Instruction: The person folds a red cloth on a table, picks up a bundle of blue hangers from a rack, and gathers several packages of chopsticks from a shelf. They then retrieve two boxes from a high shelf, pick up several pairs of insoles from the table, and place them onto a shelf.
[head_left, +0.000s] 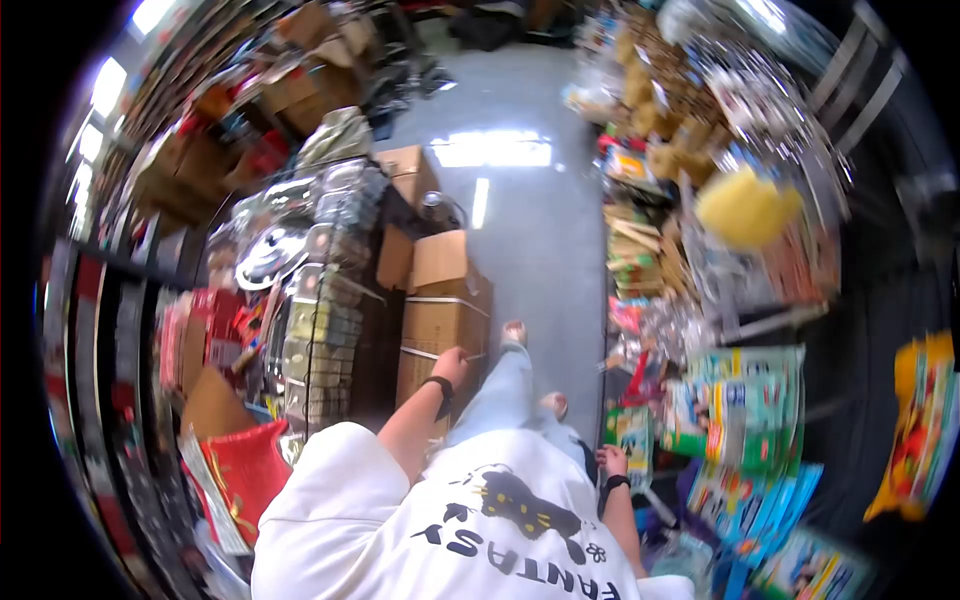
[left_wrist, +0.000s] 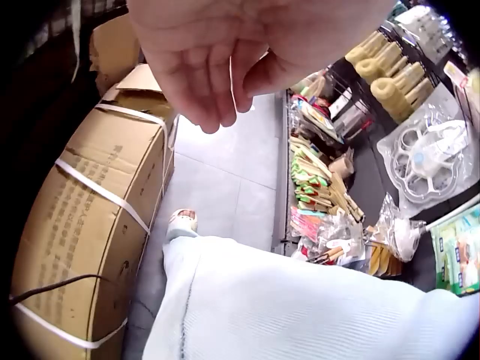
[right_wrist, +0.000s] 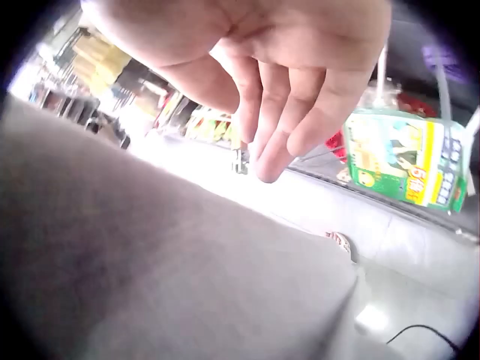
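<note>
My left hand (head_left: 452,366) hangs beside the left leg with loosely bent fingers, holding nothing. Nearest to it stands a tall cardboard box (head_left: 432,330) bound with white straps; in the left wrist view the box (left_wrist: 97,202) lies left of the fingers (left_wrist: 206,97). On the other side, my right hand (head_left: 612,460) hangs by the shelf edge, nothing in its grasp. The right wrist view shows its relaxed fingers (right_wrist: 274,112) left of a green and yellow package (right_wrist: 405,157). A small metal piece (right_wrist: 240,161) appears right by the fingertips.
A grey floor aisle (head_left: 515,110) runs ahead between shelves. Clear plastic containers (head_left: 325,330) are stacked at left. Bagged goods (head_left: 740,410) and wooden-handled items (head_left: 635,245) line the right shelf. A yellow thing (head_left: 748,208) juts out there, and a red bag (head_left: 250,470) sits near left.
</note>
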